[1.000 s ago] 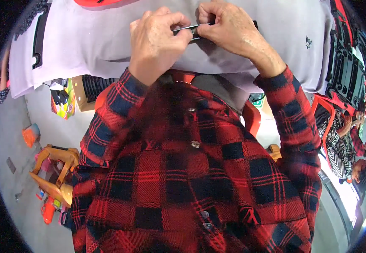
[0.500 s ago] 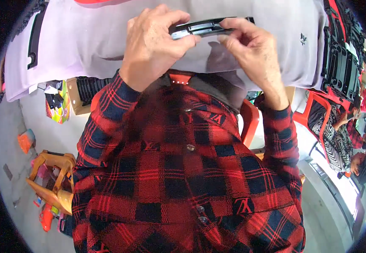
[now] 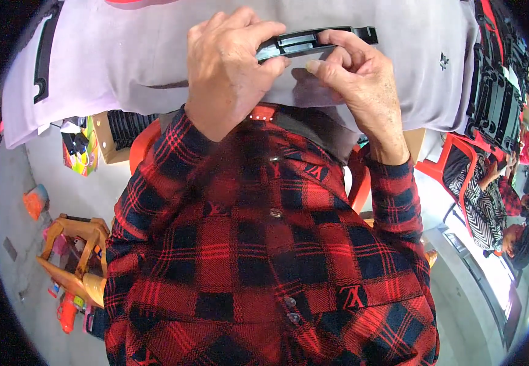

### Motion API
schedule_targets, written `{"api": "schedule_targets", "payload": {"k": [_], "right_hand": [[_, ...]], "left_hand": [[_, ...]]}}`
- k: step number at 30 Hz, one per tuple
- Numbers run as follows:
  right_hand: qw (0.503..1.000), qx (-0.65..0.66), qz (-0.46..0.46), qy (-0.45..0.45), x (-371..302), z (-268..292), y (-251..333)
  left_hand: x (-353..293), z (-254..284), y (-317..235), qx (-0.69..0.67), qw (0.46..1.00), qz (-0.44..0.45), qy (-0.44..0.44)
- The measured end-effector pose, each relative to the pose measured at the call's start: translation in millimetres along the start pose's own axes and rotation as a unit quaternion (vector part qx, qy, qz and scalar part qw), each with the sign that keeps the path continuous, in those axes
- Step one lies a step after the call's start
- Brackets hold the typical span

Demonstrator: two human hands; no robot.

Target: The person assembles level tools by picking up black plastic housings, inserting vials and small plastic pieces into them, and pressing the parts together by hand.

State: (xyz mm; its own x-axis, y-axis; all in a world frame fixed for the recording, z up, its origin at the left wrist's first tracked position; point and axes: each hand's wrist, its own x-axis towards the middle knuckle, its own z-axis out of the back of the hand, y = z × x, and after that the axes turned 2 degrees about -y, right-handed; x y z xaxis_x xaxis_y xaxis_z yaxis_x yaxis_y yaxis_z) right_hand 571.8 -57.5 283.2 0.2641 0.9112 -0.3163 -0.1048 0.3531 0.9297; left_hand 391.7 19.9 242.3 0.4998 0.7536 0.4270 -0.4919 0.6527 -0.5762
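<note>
A long, narrow black plastic strip point(image 3: 298, 44) with a recessed channel is held above the grey cloth. My left hand point(image 3: 225, 73) pinches its left end between thumb and fingers. At the strip's right part, my right hand point(image 3: 365, 76) lays its index fingertip in the channel. The right thumb stands apart below the lower edge, and the other fingers are curled. No small piece shows between the right thumb and index finger. The strip's far right end sticks out past the right index finger.
Grey cloth point(image 3: 155, 49) covers the table. A similar black strip point(image 3: 45, 58) lies at left, a small dark piece point(image 3: 444, 60) at right. Black parts point(image 3: 493, 100) are heaped at the right edge. Below stand a cardboard box point(image 3: 113, 149), a red chair point(image 3: 444, 161) and a wooden stool point(image 3: 63, 277). People sit far right.
The strip and my left hand have shifted slightly right. My right thumb has moved down and away from the strip's lower edge, while the index finger stays at the channel.
</note>
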Motion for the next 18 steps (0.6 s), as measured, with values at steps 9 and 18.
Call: {"api": "schedule_targets", "payload": {"k": [9,18], "right_hand": [[0.999,-0.037,0.008,0.012,1.6,5.2,-1.4],[0.816,-0.419,0.386,0.097,14.0,2.4,17.9]], "left_hand": [[5.9,5.4,-2.8,0.016,0.999,0.012,0.04],[7.1,17.3,-20.1,-0.051,0.994,0.065,0.076]]}}
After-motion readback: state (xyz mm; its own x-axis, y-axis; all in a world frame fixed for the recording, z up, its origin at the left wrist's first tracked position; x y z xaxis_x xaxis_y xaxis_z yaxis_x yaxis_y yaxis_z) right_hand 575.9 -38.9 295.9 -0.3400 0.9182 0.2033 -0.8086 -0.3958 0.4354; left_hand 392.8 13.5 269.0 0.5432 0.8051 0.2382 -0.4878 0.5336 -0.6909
